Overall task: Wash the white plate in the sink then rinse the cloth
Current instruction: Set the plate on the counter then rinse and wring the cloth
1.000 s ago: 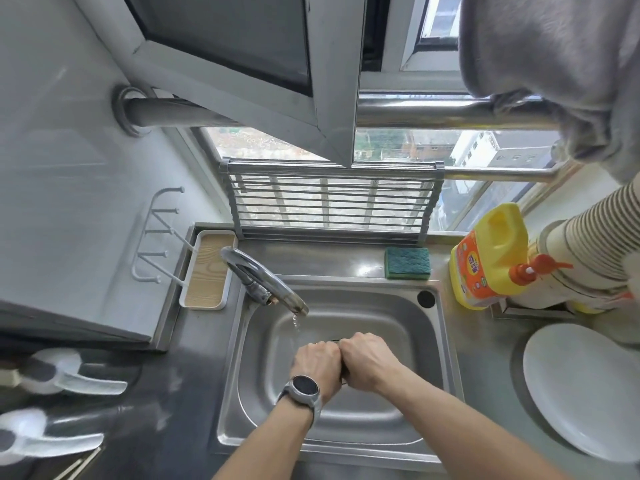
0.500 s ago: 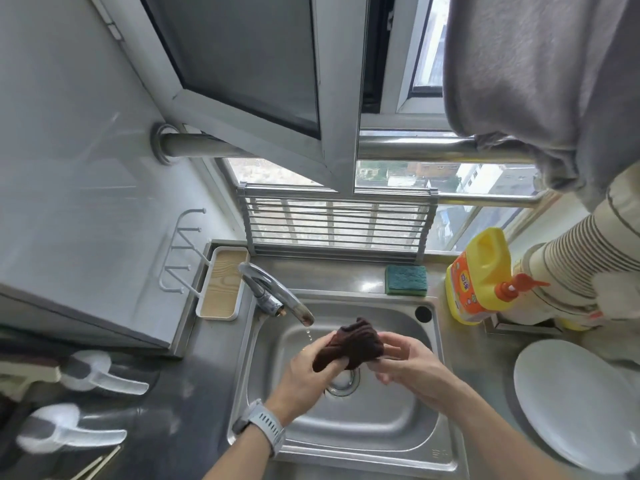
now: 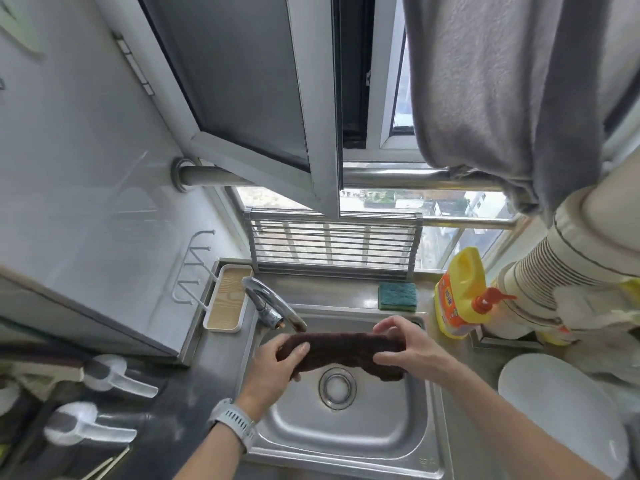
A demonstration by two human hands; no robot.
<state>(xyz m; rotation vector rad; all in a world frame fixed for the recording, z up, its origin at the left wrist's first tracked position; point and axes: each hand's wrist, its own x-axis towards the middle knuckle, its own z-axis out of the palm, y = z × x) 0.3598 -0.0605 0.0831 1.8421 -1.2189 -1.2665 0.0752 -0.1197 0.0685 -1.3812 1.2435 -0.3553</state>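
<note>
A dark brown cloth [image 3: 341, 349] is stretched out flat above the steel sink [image 3: 346, 441], over the drain. My left hand [image 3: 277, 365] grips its left end and my right hand [image 3: 403, 344] grips its right end. The tap [image 3: 273, 308] spout ends just behind the cloth's left part; I see no water stream. The white plate [image 3: 561, 414] lies on the counter to the right of the sink, apart from both hands.
A green sponge [image 3: 397, 296] lies behind the sink. A yellow detergent bottle [image 3: 459, 296] and a stack of paper cups [image 3: 554, 271] stand at the right. A wood-lined tray [image 3: 227, 299] sits left of the tap. A grey towel [image 3: 502, 91] hangs above.
The cloth was wrung between both fists low in the sink, then lifted as a bunch, and is now pulled out lengthwise between my hands. My head has tilted upward.
</note>
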